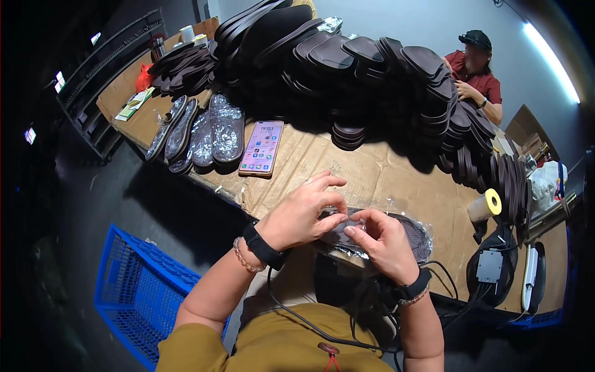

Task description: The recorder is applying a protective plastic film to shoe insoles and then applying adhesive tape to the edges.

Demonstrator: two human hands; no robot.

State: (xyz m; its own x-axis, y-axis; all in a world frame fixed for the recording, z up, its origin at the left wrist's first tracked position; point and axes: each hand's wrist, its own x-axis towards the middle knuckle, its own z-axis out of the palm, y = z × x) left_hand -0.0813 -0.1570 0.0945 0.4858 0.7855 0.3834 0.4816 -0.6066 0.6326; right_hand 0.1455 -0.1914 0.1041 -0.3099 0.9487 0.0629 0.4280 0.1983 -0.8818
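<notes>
A dark shoe sole [419,238] lies at the table's near edge in front of me, with shiny clear plastic wrap around it. Over its left part, my left hand [302,212] pinches a bit of the clear plastic wrap between thumb and index finger, its other fingers loosely extended. Close beside it, my right hand [387,243] pinches the same wrap with thumb and forefinger, their tips almost touching the left ones. The two hands cover much of the sole's left end. Black bands and bead bracelets circle both wrists.
Behind my hands lies a lit phone [261,149]. Several wrapped soles [227,131] stand left of it. Large piles of dark soles [328,53] fill the table's back. A tape roll [485,205] and cabled device [489,266] are at right, a blue crate [145,291] lower left. Another person [477,74] is behind the piles.
</notes>
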